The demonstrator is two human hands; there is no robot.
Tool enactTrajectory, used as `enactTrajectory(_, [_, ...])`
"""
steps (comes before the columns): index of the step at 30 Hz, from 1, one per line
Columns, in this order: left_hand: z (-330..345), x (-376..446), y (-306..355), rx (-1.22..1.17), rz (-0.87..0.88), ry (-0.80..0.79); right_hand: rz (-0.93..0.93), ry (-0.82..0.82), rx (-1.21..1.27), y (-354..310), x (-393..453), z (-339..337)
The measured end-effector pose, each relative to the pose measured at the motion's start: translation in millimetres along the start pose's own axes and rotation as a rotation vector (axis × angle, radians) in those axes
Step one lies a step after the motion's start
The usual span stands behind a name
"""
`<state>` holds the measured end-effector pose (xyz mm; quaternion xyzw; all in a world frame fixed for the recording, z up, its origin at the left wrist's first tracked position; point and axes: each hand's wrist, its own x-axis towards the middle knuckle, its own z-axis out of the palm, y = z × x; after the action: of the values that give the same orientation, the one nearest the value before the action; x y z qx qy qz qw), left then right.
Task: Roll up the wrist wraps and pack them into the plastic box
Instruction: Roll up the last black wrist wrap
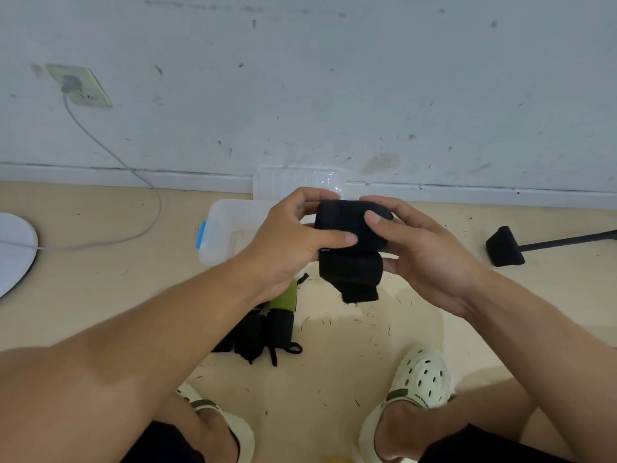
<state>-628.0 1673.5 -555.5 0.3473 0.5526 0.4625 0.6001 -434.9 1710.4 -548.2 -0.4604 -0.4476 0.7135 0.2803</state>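
Note:
A black wrist wrap (349,248) is held in the air between both hands, its upper part rolled into a thick coil and a short tail hanging below. My left hand (290,242) grips the roll from the left, thumb across its front. My right hand (420,248) grips it from the right, thumb on top. Behind the hands a clear plastic box (222,235) with a blue latch sits open on the floor; its clear lid (293,182) leans against the wall. Several more wraps (267,332), black and one green, lie on the floor below my left wrist.
A white fan base (15,248) with a grey cable running to a wall socket (80,85) is at the left. A black stand foot (504,247) lies at the right. My feet in pale clogs (420,379) are planted near the bottom edge.

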Motion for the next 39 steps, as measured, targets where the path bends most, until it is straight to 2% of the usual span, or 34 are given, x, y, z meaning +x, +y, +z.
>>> enactTrajectory(6, [-1.2, 0.5, -3.3, 0.147, 0.104, -0.003, 0.032, -0.02, -0.015, 0.3, -1.8, 0.6])
enactTrajectory(13, [-0.1, 1.3, -3.1, 0.174, 0.139, -0.013, 0.005, -0.002, 0.044, 0.0, -2.3, 0.6])
enactTrajectory(18, [3.0, -2.0, 5.5, -0.012, -0.032, -0.062, -0.085, 0.038, 0.067, -1.7, -3.7, 0.2])
enactTrajectory(24, [2.9, -0.2, 7.0, -0.146, -0.174, -0.043, -0.146, 0.025, 0.013, -0.4, -2.0, 0.0])
enactTrajectory(30, [0.1, 1.6, 6.1, -0.145, -0.121, -0.032, -0.11, 0.011, 0.014, -1.9, -2.2, 0.2])
enactTrajectory(36, [-1.6, 0.7, 2.4, 0.01, 0.008, -0.077, 0.011, 0.007, 0.047, -1.6, -1.9, 1.8])
enactTrajectory(39, [-0.5, -0.3, 2.4, 0.032, 0.023, -0.089, 0.014, 0.012, 0.055, -1.7, -2.8, 1.5])
